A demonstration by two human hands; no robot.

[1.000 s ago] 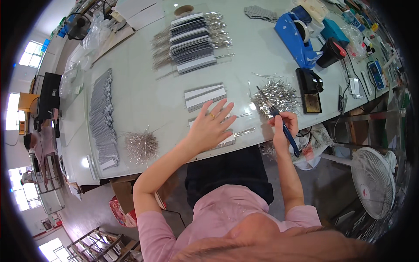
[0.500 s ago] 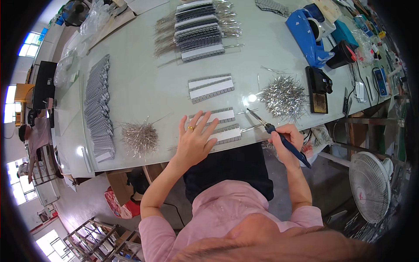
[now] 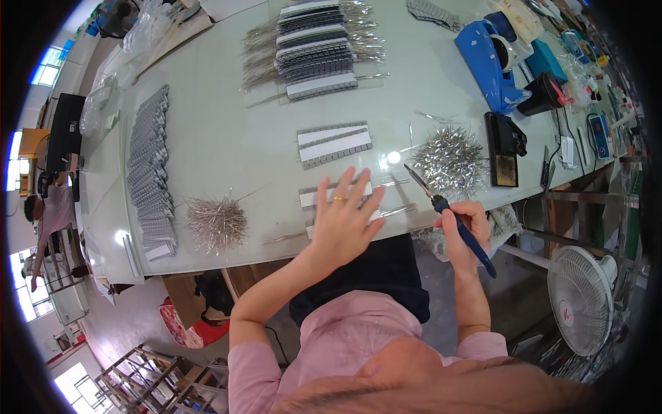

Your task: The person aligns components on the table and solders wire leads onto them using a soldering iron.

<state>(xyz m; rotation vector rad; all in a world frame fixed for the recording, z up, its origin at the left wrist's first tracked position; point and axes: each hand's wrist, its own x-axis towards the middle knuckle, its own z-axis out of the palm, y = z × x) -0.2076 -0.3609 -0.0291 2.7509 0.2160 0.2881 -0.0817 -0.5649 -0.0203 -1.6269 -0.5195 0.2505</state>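
- We are pressing our left hand (image 3: 343, 222) flat, fingers spread, onto a strip of small grey parts (image 3: 336, 193) lying near the front edge of the pale table (image 3: 221, 138); the hand is open and gripping nothing, only holding the strip down.
- We are holding a soldering iron (image 3: 455, 224) in our right hand (image 3: 463, 228), fingers closed around its dark blue handle like a pen, its tip pointing up and left toward the right end of the strip, just beside our left fingertips.
- A thin metal pin (image 3: 400, 209) is lying by the strip's right end, between the two hands; we cannot tell whether it is touching the strip.
- A loose heap of shiny pins (image 3: 452, 160) is sitting just beyond the iron's tip, and a second heap (image 3: 217, 222) is lying to the left of our left hand.
- We are judging the main risk to be a burn: the tip is working near our left fingers, and a small slip would bring it against them.
- If our left hand is easing its pressure, the strip could slide and the joint could land off its mark.
- The iron could also brush the near heap and scatter pins off the table.
- Another strip (image 3: 335, 145) is waiting further back, well apart from the hands.
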